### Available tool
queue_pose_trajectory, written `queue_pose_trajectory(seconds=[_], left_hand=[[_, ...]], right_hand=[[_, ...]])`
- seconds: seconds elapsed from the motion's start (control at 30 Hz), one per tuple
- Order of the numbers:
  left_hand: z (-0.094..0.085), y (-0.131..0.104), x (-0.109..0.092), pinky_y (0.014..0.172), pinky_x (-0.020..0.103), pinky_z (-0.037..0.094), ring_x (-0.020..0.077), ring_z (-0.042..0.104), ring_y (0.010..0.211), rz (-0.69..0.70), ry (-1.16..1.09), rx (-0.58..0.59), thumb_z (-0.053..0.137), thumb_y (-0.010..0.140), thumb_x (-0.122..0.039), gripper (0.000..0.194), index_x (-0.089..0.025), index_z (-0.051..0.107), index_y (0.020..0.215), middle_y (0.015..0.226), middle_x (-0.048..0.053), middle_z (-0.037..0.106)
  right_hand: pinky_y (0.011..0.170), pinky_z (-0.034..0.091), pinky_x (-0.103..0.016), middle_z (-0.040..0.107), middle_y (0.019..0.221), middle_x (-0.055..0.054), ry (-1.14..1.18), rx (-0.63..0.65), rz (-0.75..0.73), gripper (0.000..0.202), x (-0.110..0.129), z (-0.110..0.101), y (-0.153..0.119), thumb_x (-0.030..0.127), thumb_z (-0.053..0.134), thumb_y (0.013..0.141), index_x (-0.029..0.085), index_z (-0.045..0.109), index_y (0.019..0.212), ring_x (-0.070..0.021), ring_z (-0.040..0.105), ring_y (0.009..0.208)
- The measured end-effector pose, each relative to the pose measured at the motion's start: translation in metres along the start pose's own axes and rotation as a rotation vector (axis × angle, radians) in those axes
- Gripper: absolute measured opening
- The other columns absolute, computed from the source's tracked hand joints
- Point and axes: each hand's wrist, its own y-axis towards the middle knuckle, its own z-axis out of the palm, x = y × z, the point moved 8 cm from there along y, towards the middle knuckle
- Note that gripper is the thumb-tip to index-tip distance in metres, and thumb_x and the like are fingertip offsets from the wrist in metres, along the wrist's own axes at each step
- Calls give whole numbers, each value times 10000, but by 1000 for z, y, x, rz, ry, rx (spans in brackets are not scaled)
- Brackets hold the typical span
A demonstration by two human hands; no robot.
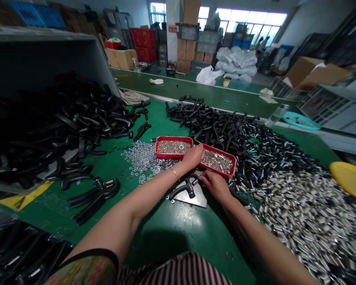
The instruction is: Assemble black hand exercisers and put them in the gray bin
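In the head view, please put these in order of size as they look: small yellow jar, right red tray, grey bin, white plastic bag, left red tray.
1. Grey bin
2. Left red tray and right red tray: too alike to rank
3. White plastic bag
4. Small yellow jar

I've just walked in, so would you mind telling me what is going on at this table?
A person is working with small parts. The left hand is at the near end of the right-hand red tray, which holds small metal pieces. The right hand is at the end of a black part lying over a metal plate. What either hand grips is too small to tell. Silver cylinders are heaped to the right.
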Motion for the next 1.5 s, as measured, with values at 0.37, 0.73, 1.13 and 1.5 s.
queue_pose_trajectory(seconds=[0.37,0.73,1.13,1.5], left_hand=[[-23,-103,64,868,302,517,154,654,903,-80,-645,-191,549,933,-203,162,-192,688,1015,1025,35,672],[-9,-120,45,885,346,443,206,567,942,27,-292,-83,655,904,-304,158,-164,640,834,924,44,603],[8,-126,14,868,374,435,235,555,956,331,98,19,489,991,-318,242,-145,644,925,970,89,603],[1,-132,8,915,379,452,237,572,1009,357,22,40,425,1010,-345,295,-168,649,934,1000,94,629]], right_hand=[[686,411,-317,724,877,-157,-632,158,-218,165,46,13,8,112,493,935,125,657,956,-274,635,890],[656,433,-293,739,899,-121,-643,143,-130,251,28,-3,5,355,488,1005,152,599,1102,-255,694,836],[726,479,-350,674,925,-123,-363,-29,163,188,-38,-15,-64,385,537,931,199,542,902,-283,636,899],[785,486,-349,620,1043,-116,-54,-15,-75,188,7,-33,-62,316,423,987,187,536,1064,-241,614,901]])
